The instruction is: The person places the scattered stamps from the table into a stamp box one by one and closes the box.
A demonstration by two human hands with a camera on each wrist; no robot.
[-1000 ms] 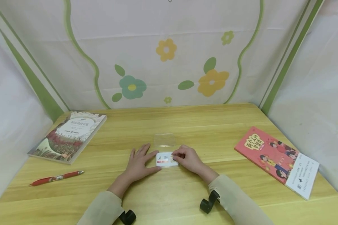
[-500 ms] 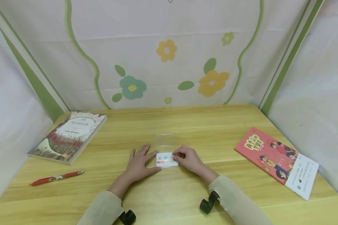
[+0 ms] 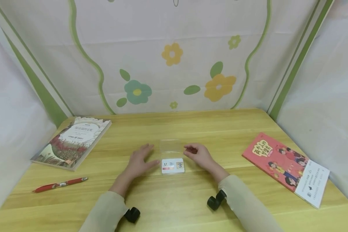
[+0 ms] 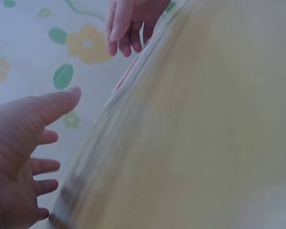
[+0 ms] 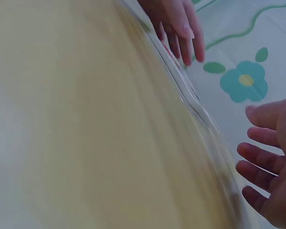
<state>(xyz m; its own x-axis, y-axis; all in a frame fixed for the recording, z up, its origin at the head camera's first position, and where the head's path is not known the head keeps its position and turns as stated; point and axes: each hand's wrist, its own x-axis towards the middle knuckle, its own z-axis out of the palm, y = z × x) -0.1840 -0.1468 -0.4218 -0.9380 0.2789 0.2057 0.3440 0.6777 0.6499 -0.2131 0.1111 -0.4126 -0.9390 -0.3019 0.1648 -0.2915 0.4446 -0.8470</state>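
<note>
A small flat clear plastic case lies on the table, its transparent lid folded back on the far side. In its near half sits a white card with a red-pink strip and a small square gold-toned patch at the right. To the left of the case is my left hand, thumb toward the card and fingers spread, holding nothing. My right hand hovers to the right, its loosely bent fingertips near the lid. Both wrist views show the left hand and right hand apart from the case.
At the left lie a thick illustrated book and a red pen. A pink book with a white lower band lies at the right. Flower-printed cloth stands behind the wooden table.
My right hand has let go of the card's right end and moved up and slightly right, uncovering the gold-toned patch. My left hand has drawn off the card's left edge.
</note>
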